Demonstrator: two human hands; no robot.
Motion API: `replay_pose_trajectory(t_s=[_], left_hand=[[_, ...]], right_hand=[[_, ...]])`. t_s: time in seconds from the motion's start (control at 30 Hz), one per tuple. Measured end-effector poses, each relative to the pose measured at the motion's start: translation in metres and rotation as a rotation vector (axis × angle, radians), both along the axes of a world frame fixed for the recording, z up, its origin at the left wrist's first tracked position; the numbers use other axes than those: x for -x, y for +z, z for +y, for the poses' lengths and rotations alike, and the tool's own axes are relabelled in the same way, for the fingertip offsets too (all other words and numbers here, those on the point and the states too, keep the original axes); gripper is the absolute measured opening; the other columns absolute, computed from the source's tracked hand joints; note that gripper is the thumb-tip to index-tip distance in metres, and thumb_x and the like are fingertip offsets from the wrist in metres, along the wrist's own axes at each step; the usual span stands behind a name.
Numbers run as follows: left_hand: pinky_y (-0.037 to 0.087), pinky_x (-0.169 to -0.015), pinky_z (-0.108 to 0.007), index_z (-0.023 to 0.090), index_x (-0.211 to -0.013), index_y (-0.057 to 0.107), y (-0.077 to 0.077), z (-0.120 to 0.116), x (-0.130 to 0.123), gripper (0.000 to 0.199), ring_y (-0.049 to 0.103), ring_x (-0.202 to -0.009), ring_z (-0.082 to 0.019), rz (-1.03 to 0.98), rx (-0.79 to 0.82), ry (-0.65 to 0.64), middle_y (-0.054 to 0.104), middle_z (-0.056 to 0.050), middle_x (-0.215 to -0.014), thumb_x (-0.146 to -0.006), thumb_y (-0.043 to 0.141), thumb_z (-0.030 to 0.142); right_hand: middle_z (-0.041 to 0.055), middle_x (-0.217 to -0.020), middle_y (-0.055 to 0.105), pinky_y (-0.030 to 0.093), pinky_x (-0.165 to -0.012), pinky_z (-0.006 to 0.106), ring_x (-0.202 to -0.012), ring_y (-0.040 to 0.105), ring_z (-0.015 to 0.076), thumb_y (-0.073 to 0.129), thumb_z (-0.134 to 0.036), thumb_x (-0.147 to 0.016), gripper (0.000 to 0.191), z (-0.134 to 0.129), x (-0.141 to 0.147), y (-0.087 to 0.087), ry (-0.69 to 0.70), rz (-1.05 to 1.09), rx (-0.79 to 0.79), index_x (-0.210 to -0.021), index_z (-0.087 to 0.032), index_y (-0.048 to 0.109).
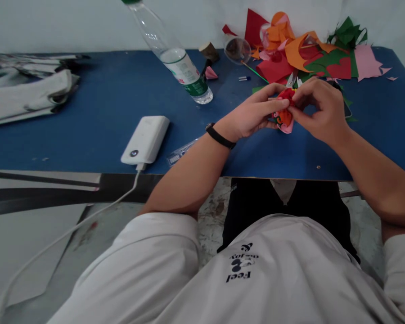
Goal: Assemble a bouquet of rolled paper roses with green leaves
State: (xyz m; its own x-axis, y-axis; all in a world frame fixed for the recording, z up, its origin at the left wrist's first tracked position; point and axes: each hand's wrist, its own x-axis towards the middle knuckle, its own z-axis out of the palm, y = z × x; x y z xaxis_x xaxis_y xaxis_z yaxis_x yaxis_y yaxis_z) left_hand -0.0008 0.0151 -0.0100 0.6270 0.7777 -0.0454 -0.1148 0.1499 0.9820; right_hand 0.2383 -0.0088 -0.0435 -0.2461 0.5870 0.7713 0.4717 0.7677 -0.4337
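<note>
A small craft piece (284,118) in red, orange and pink, with a dark green curl on it, is held above the blue table near its front edge. My left hand (256,111), with a black band at the wrist, grips it from the left, thumb on top. From the right, my right hand (319,105) pinches its upper red part between thumb and fingers. Just behind the hands, scissors (292,79) lie partly hidden. A dark flat object, mostly covered by my right hand, shows beside it.
Colored scraps (339,63) are heaped at the back right of the table (97,135). A tilted water bottle (180,67), a white power bank (145,139) with a cable, and a clear ruler (180,153) are left of my hands. Folded cloth-like material (27,96) lies far left.
</note>
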Motion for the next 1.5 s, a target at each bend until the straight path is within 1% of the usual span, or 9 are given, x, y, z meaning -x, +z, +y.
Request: replay_pose_trajectory(t_s=[0.13, 0.3, 0.53, 0.7, 0.83, 1.03, 1.2, 1.33, 1.5], left_hand=[[0.071, -0.077, -0.028, 0.023, -0.135, 0.072, 0.006, -0.003, 0.000, 0.023, 0.085, -0.077, -0.015, -0.028, 0.064, -0.003, 0.080, 0.003, -0.095, -0.116, 0.074, 0.036], [0.075, -0.074, -0.036, 0.024, -0.142, 0.070, 0.009, -0.003, -0.001, 0.033, 0.086, -0.076, -0.020, -0.076, 0.136, -0.056, 0.083, 0.000, -0.101, -0.115, 0.072, 0.042], [0.067, -0.076, -0.025, 0.027, -0.141, 0.070, 0.015, -0.006, -0.005, 0.025, 0.083, -0.078, -0.012, -0.075, 0.220, 0.076, 0.081, 0.004, -0.105, -0.119, 0.058, 0.032], [0.063, -0.068, -0.023, 0.026, -0.138, 0.067, 0.011, -0.003, -0.005, 0.035, 0.083, -0.082, -0.015, -0.142, 0.151, 0.106, 0.080, 0.004, -0.105, -0.107, 0.080, 0.030], [0.066, -0.081, -0.027, 0.028, -0.131, 0.070, 0.005, 0.000, -0.004, 0.042, 0.083, -0.086, -0.015, -0.078, 0.099, 0.153, 0.078, 0.003, -0.101, -0.100, 0.095, 0.042], [0.065, -0.089, -0.034, 0.026, -0.117, 0.076, 0.007, 0.002, -0.005, 0.026, 0.079, -0.090, -0.017, -0.092, 0.162, 0.220, 0.079, -0.001, -0.104, -0.115, 0.077, 0.052], [0.066, -0.074, -0.031, 0.024, -0.108, 0.071, 0.006, 0.005, -0.003, 0.022, 0.077, -0.080, -0.016, -0.143, 0.151, 0.207, 0.074, 0.002, -0.095, -0.110, 0.085, 0.041], [0.069, -0.081, -0.033, 0.026, -0.113, 0.077, 0.001, 0.007, -0.002, 0.024, 0.079, -0.082, -0.017, -0.104, 0.103, 0.159, 0.078, 0.001, -0.096, -0.106, 0.090, 0.046], [0.071, -0.079, -0.032, 0.026, -0.120, 0.083, -0.002, 0.011, 0.000, 0.029, 0.085, -0.090, -0.019, -0.129, 0.119, 0.127, 0.086, -0.002, -0.107, -0.110, 0.081, 0.053]], right_hand=[[0.0069, -0.115, 0.086, 0.077, -0.099, 0.059, -0.103, 0.082, 0.0313, 0.072, -0.088, -0.112, 0.049, -0.007, 0.001, 0.012, 0.058, 0.026, 0.100, -0.116, -0.040, 0.084], [0.0070, -0.117, 0.087, 0.078, -0.100, 0.056, -0.109, 0.085, 0.0305, 0.074, -0.089, -0.110, 0.053, -0.017, 0.002, 0.026, 0.128, -0.008, 0.023, -0.115, -0.039, 0.092], [0.0082, -0.133, 0.080, 0.078, -0.107, 0.064, -0.125, 0.084, 0.0393, 0.091, -0.106, -0.083, 0.083, -0.011, -0.002, 0.014, 0.054, 0.012, 0.151, -0.132, -0.040, 0.085], [0.0100, -0.127, 0.081, 0.078, -0.106, 0.067, -0.121, 0.082, 0.0403, 0.089, -0.101, -0.089, 0.074, -0.007, -0.005, 0.011, -0.013, -0.043, 0.132, -0.131, -0.040, 0.080], [0.0102, -0.124, 0.082, 0.078, -0.095, 0.061, -0.105, 0.082, 0.0337, 0.080, -0.088, -0.105, 0.055, -0.008, -0.004, 0.010, -0.025, -0.094, 0.045, -0.129, -0.039, 0.079], [0.0088, -0.114, 0.083, 0.080, -0.087, 0.060, -0.097, 0.084, 0.0331, 0.075, -0.067, -0.114, 0.033, 0.000, -0.008, 0.001, 0.002, -0.068, 0.001, -0.124, -0.036, 0.082], [0.0088, -0.119, 0.083, 0.080, -0.083, 0.058, -0.098, 0.084, 0.0330, 0.075, -0.074, -0.113, 0.039, 0.005, -0.012, -0.006, -0.009, -0.012, 0.048, -0.128, -0.038, 0.081], [0.0066, -0.115, 0.083, 0.078, -0.077, 0.057, -0.094, 0.083, 0.0328, 0.084, -0.087, -0.102, 0.055, 0.013, -0.010, -0.013, 0.038, 0.083, 0.026, -0.133, -0.041, 0.078], [0.0074, -0.119, 0.085, 0.078, -0.078, 0.057, -0.100, 0.084, 0.0348, 0.082, -0.088, -0.103, 0.052, 0.023, -0.014, -0.019, 0.042, 0.064, 0.059, -0.129, -0.043, 0.079]])
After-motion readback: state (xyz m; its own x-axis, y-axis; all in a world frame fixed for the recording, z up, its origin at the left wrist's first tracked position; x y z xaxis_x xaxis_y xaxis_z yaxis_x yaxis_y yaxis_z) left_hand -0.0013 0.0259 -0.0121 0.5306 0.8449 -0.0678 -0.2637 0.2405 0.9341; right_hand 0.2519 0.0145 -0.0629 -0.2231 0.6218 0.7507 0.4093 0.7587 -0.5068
